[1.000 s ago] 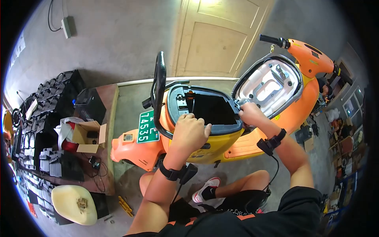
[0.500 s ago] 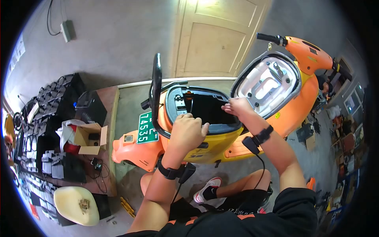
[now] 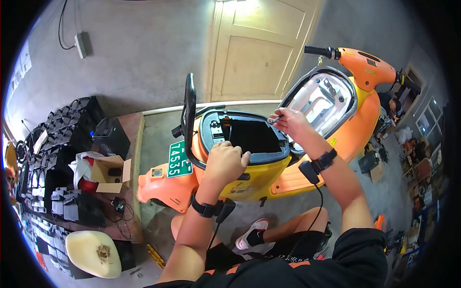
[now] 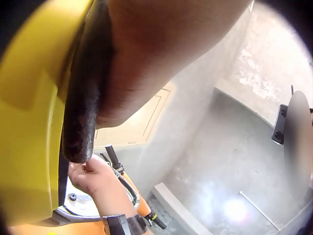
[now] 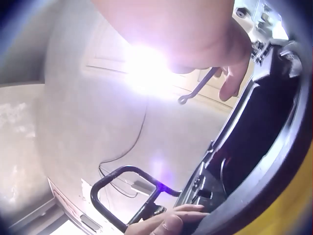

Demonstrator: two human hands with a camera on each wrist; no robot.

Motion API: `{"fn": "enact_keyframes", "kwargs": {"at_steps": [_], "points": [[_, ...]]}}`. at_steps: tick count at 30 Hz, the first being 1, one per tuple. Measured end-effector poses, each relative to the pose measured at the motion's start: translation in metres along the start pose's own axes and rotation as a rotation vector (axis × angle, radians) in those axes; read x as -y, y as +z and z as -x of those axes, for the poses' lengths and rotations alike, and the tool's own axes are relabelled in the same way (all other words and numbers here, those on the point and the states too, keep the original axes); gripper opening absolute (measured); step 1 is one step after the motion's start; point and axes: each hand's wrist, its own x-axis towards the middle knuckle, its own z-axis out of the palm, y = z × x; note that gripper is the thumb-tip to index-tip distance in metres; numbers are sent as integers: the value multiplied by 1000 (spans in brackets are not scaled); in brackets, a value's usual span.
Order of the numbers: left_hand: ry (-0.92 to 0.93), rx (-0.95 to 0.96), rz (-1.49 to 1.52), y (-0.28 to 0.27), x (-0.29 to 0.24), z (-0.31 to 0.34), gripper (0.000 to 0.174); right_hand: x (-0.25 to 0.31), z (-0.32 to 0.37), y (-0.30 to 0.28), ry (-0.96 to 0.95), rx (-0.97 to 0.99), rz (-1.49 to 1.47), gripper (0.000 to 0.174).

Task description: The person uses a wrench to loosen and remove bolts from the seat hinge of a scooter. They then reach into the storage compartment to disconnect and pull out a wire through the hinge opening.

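Observation:
Between thumb and fingers, my right hand (image 3: 292,125) pinches a small metal wrench (image 5: 199,86) above the front end of the storage compartment (image 3: 266,156) of a yellow and orange scooter (image 3: 357,115). The wrench's ring end sticks out past the fingers in the right wrist view. My left hand (image 3: 225,162) rests on the near rim of the compartment, its fingers lying over the edge (image 5: 168,223). Tipped up toward the handlebar, the seat (image 3: 314,96) shows its white underside. The compartment's inside is dark.
A black grab rail (image 3: 190,101) rises behind the compartment. To the left, a low platform (image 3: 137,158) bears an open cardboard box (image 3: 122,175) and several black cases. A cream seat-shaped piece (image 3: 91,249) lies near it. A door (image 3: 259,62) stands behind the scooter.
My right hand has lifted from the front corner of the compartment by the seat hinge, with the wrench now showing in its fingers. The left hand has stayed on the rim.

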Motion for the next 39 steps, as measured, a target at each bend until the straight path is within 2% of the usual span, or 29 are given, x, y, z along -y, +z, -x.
{"fn": "enact_keyframes", "kwargs": {"at_steps": [1, 2, 4, 5, 6, 8, 9, 10, 12, 14, 16, 21, 23, 33, 35, 39], "points": [[14, -9, 2, 3, 2, 0, 43, 13, 15, -2, -16, 143, 164, 26], [25, -20, 5, 4, 3, 0, 43, 21, 24, -5, -16, 146, 173, 26], [27, -25, 9, 5, 4, 0, 43, 32, 38, -12, 12, 328, 499, 25], [36, -24, 6, 6, 4, 0, 42, 36, 45, -13, -6, 341, 620, 32], [34, -23, 13, 6, 3, 0, 42, 36, 45, -16, -1, 339, 625, 32], [26, -19, 8, 4, 3, 0, 41, 36, 43, -27, 8, 162, 947, 39], [27, -17, 11, 5, 3, -1, 41, 29, 37, -35, -45, 98, 1021, 48], [34, -28, 9, 5, 3, 0, 41, 24, 29, -44, -42, 97, 1022, 48], [37, -38, 6, 6, 4, 0, 41, 20, 20, -52, 8, 143, 1234, 50], [36, -29, 12, 6, 4, 0, 41, 16, 20, -51, 51, 179, 1243, 51], [37, -34, 14, 7, 5, 0, 41, 8, 18, -52, 67, 111, 1233, 46], [42, -35, 7, 7, 5, 0, 41, 9, 16, -54, 171, 89, 1149, 57], [37, -36, 12, 6, 4, 0, 41, 10, 17, -56, 229, 171, 1252, 62], [50, -50, 14, 8, 6, 0, 41, 6, 21, -45, 192, 211, 1302, 59], [79, -116, 31, 10, 5, 0, 40, 2, 21, -46, 202, 159, 1206, 57], [27, -43, 19, 6, 2, 0, 40, -11, 21, -40, 152, 60, 1154, 57]]}}
